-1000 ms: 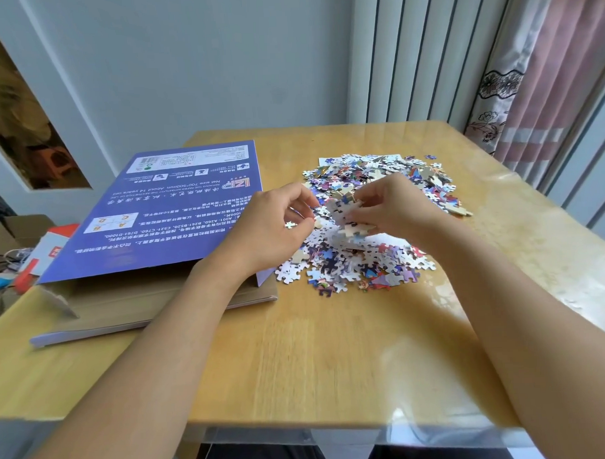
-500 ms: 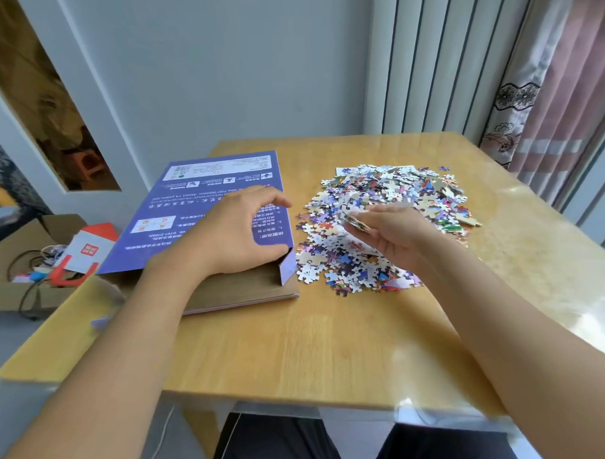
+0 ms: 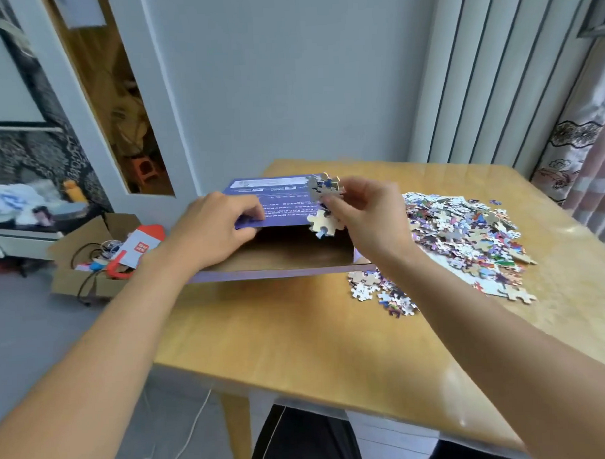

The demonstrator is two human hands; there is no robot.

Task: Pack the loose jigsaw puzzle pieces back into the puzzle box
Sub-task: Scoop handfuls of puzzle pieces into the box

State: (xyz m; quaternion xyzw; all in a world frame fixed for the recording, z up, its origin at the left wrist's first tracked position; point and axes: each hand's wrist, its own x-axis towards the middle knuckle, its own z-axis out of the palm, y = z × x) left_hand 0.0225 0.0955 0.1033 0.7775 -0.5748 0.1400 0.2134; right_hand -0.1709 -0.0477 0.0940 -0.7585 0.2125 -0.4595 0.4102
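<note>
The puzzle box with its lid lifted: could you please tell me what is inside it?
Under the lid, which the left hand lifts, the puzzle box shows only bare brown cardboard. Its far interior is shadowed and lid-covered. The right hand holds puzzle pieces at the opening.

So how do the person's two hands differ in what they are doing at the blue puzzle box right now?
The left hand grips the lifted blue lid edge of the puzzle box, holding it open; the right hand pinches a cluster of jigsaw pieces. The left hand rests against the box, while the right hand hovers above its opening. Both are at the box, away from the loose pile of pieces.
</note>
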